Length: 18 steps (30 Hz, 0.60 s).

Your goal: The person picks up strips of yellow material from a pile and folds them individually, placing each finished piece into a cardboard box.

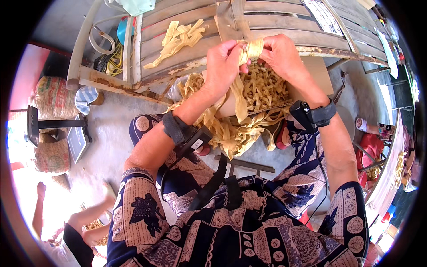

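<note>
A pale yellow, flat pliable strip (254,48) is folded over between my two hands, its material not clear. My left hand (221,66) pinches it from the left, and a long tail (239,100) hangs down below that hand. On the other side, my right hand (281,54) grips the folded end with thumb and fingers. Below them stands a cardboard box (318,73) holding many small knotted yellow pieces (263,88). Long loose strips (235,133) are heaped at the near side of the box, between my knees.
A slatted wooden bench with a rusty metal frame (191,67) stands ahead, with a small pile of strips (182,38) on it. Woven sacks (58,98) and a platform scale (78,140) are at the left. Another person's legs (91,216) show at lower left.
</note>
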Tool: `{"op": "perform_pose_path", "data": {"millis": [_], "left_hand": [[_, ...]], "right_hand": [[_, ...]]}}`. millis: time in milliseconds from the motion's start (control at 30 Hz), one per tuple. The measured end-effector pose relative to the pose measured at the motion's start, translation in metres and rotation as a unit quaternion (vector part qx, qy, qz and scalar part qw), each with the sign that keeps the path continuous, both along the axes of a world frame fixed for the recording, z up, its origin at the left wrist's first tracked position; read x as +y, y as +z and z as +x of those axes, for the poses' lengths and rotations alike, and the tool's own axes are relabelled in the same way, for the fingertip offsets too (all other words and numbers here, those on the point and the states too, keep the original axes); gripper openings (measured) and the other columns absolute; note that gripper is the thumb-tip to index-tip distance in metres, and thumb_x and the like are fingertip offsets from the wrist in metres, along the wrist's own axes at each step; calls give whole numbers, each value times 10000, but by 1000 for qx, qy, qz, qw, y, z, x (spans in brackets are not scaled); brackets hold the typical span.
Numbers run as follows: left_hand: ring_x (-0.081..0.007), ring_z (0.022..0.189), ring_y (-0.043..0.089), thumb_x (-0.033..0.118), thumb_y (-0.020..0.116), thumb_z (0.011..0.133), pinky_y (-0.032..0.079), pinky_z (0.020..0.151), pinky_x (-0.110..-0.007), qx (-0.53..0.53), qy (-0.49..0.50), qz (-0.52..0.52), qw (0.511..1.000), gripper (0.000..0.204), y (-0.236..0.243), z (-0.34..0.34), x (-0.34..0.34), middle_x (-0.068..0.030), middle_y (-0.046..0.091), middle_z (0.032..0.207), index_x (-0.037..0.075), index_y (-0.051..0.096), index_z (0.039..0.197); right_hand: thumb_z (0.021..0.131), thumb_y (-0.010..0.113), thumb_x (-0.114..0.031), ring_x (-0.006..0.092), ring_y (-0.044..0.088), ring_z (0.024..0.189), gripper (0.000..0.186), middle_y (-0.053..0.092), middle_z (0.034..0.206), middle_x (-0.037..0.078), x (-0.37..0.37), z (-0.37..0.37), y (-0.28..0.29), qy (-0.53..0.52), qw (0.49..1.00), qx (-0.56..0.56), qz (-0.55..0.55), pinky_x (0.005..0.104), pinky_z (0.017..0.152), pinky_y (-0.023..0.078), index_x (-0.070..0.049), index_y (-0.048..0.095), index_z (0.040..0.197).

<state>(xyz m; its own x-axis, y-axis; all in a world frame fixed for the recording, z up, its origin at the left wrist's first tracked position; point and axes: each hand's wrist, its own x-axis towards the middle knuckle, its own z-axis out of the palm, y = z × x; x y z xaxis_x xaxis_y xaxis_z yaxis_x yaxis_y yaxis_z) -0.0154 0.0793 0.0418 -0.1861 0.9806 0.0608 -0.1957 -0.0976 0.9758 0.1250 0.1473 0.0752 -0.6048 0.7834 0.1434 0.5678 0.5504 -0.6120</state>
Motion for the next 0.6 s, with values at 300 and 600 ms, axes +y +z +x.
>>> {"op": "perform_pose_path", "data": {"millis": [300, 600], "left_hand": [[-137, 620, 603, 212, 512, 864, 457, 531, -232, 192, -72, -130, 970, 260, 16, -3, -2, -78, 608, 764, -39, 541, 921], [-119, 587, 577, 91, 474, 826, 421, 490, -206, 90, -33, -51, 994, 197, -2, -2, -4, -86, 601, 740, -7, 481, 996]], "right_hand": [[669, 597, -102, 274, 590, 708, 121, 637, 879, 90, -12, -9, -18, 14, 996, 37, 74, 326, 663, 479, -17, 652, 734], [633, 603, -30, 280, 557, 860, 88, 583, 995, 102, -16, -9, -24, 116, 962, 135, 209, 347, 717, 462, 28, 608, 699]]}}
